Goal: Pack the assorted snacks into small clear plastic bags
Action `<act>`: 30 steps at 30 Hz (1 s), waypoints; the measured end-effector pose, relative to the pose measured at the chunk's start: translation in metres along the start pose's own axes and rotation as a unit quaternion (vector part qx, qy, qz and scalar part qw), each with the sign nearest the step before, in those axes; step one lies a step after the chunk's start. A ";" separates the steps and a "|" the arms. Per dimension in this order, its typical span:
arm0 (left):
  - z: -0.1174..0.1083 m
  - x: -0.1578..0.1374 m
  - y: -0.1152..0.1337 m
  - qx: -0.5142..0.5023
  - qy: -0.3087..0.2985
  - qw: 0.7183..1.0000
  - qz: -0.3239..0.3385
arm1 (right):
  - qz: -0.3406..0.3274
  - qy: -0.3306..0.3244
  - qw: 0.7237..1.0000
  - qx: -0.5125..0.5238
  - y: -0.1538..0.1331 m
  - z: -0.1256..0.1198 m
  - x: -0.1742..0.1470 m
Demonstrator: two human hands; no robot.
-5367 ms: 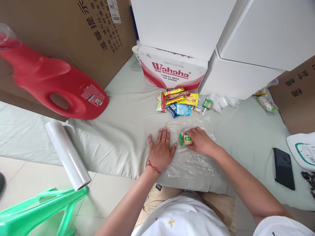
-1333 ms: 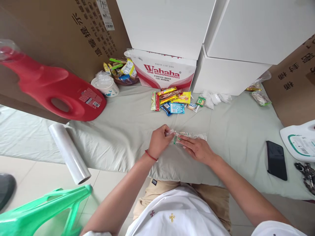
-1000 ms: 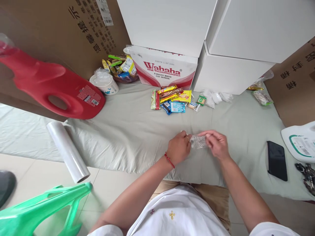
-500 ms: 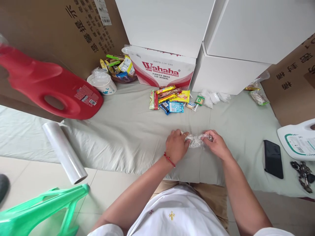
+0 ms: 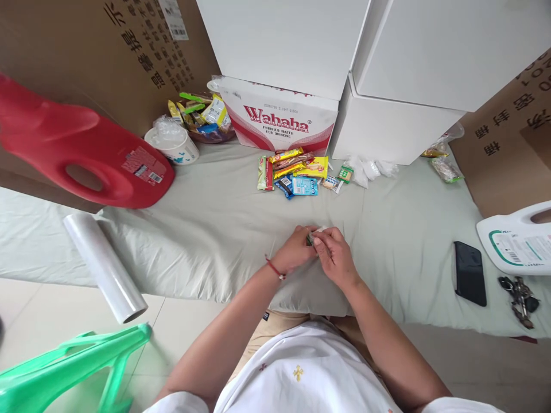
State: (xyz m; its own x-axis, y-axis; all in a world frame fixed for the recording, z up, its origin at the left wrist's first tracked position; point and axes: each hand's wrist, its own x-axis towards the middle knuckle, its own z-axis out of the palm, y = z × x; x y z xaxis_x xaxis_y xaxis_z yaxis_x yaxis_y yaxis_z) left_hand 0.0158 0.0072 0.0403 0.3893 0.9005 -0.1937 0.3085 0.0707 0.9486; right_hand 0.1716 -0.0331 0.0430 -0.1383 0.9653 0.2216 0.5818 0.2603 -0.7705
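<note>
Near the front edge of the cloth-covered surface, my left hand [image 5: 294, 250] and my right hand [image 5: 337, 258] meet, both closed on one small plastic-wrapped packet [image 5: 317, 232]. Only a bit of white and dark green shows between the fingers, so its contents stay hidden. Beyond the hands lies a group of snack packets [image 5: 305, 186] in yellow, red, blue and green wrappers. To their right, a small green packet [image 5: 345, 174] sits beside several bundles in clear plastic film [image 5: 365, 170].
On the left are a red jug [image 5: 107, 152], a roll of clear film [image 5: 105, 267] and a green stool [image 5: 86, 367]. A Wahaha carton [image 5: 279, 120] and white boxes [image 5: 391, 123] stand behind. A phone [image 5: 470, 272], keys [image 5: 520, 299] and a white jug [image 5: 516, 244] lie right.
My right hand has come left against my left hand. The clear film stretched between them is now gathered into a small bundle, mostly covered by the fingers. The view has shifted slightly.
</note>
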 end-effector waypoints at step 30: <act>0.004 -0.007 0.000 -0.023 0.139 0.990 0.023 | 0.016 -0.123 0.985 0.124 0.024 -0.009 -0.021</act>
State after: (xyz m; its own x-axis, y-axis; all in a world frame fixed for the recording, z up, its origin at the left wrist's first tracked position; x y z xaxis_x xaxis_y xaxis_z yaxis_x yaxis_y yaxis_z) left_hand 0.0160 -0.0010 0.0405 0.1469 0.9859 -0.0805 0.2531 0.0412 0.9666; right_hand 0.1959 -0.0473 0.0250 -0.3305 0.9414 0.0670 0.3797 0.1976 -0.9038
